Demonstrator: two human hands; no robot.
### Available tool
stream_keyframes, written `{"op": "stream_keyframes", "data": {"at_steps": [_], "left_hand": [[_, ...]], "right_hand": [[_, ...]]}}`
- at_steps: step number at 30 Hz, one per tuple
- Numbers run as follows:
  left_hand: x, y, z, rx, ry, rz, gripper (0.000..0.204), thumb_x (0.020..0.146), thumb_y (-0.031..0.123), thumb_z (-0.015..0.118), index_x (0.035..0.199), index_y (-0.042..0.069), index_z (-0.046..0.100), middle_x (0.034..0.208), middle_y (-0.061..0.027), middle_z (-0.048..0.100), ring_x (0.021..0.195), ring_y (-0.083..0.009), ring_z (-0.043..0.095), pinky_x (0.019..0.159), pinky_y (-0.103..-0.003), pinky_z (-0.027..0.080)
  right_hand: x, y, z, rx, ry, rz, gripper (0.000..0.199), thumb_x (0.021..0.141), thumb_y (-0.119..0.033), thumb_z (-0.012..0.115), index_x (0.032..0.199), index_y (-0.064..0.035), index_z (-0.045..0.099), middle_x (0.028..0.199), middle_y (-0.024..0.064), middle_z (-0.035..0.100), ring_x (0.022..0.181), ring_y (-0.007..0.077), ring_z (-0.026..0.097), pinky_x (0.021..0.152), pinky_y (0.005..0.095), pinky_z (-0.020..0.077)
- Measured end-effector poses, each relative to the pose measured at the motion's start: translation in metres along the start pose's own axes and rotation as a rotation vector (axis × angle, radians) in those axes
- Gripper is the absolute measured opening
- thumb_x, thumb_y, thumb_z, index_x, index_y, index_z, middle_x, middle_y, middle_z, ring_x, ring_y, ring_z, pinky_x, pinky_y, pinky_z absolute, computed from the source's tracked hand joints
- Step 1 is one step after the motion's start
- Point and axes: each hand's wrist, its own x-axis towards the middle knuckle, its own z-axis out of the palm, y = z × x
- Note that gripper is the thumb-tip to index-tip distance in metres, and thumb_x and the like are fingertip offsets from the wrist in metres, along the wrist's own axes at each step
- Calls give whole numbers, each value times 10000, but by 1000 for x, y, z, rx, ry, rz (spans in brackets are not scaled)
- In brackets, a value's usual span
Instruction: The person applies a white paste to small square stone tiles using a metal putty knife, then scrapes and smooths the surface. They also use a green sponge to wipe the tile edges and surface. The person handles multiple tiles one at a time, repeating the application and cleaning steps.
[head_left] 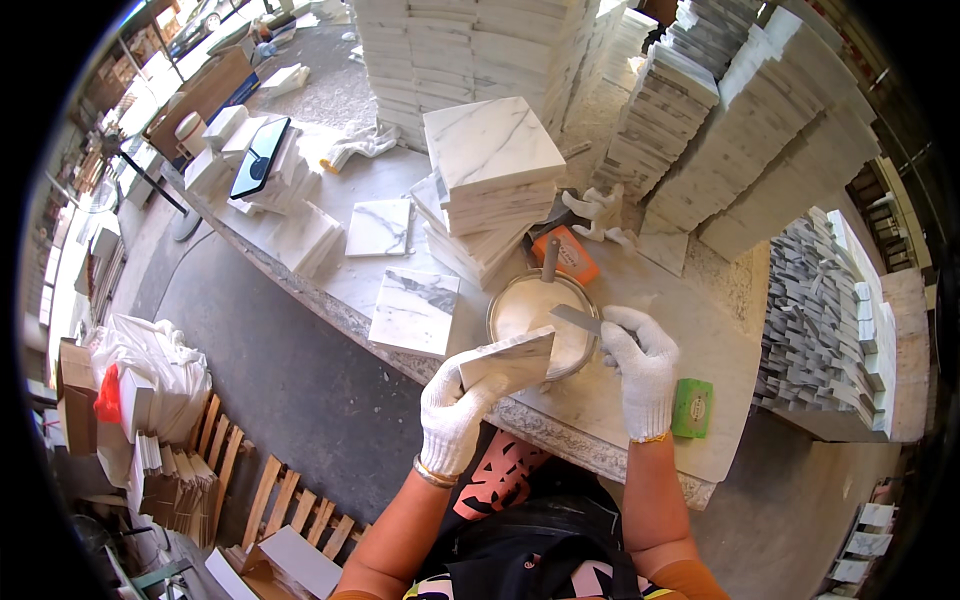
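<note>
My left hand (pixel 452 408), in a white knit glove, grips a square white marble tile (pixel 510 358) tilted on edge over the table's front. My right hand (pixel 643 362), also gloved, holds a flat metal scraper (pixel 577 318) whose blade reaches over a round metal bowl (pixel 497 303) of white paste. A stick stands in the bowl. A single marble tile (pixel 414 312) lies flat just left of the bowl. Behind the bowl rises a stack of marble tiles (pixel 492 185).
The marble worktable (pixel 640 415) carries a green pad (pixel 692 407) by my right wrist, an orange box (pixel 567 254), spare white gloves (pixel 597 212), a loose tile (pixel 379 227) and a phone (pixel 260 156) on tile stacks. Tall tile stacks (pixel 760 140) stand behind and right. Wooden pallets (pixel 230 470) lie on the floor left.
</note>
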Motion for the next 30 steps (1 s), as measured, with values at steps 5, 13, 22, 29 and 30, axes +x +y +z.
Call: {"op": "stream_keyframes", "data": {"at_steps": [5, 13, 22, 29, 30], "left_hand": [[1, 4, 5, -83, -19, -35, 360, 915, 31, 705, 1256, -58, 631, 1151, -115, 717, 1025, -171, 664, 926, -320, 529], [4, 1, 4, -165, -7, -65, 372, 919, 39, 731, 1265, -59, 634, 1148, -114, 716, 1012, -156, 662, 911, -303, 529], [3, 5, 8, -180, -47, -126, 419, 920, 78, 741, 1296, -59, 617, 1153, -108, 708, 1029, -163, 662, 916, -307, 529], [1, 9, 5, -142, -67, -132, 434, 930, 105, 747, 1309, -58, 609, 1163, -102, 701, 1035, -156, 657, 920, -307, 530], [0, 9, 4, -138, -67, -137, 432, 932, 104, 746, 1309, -57, 610, 1163, -101, 701, 1035, -154, 656, 920, -306, 530]], "right_hand": [[7, 35, -5, -556, -131, -240, 258, 948, -264, 703, 1098, -60, 754, 926, 140, 744, 786, 224, 701, 727, 331, 546], [16, 31, -36, -563, 53, -103, 383, 920, -339, 745, 1156, -39, 724, 992, 134, 746, 854, 209, 694, 793, 340, 548], [72, 73, -57, -702, 33, -174, 390, 859, -351, 769, 1099, -53, 695, 1005, 138, 720, 898, 251, 687, 802, 389, 532], [57, 50, -59, -332, -89, -98, 319, 885, -236, 747, 1121, -30, 689, 983, 49, 683, 867, 131, 608, 813, 310, 504], [51, 48, -59, -313, -111, -143, 318, 888, -213, 747, 1138, -26, 688, 985, 39, 681, 873, 122, 604, 820, 305, 504]]}}
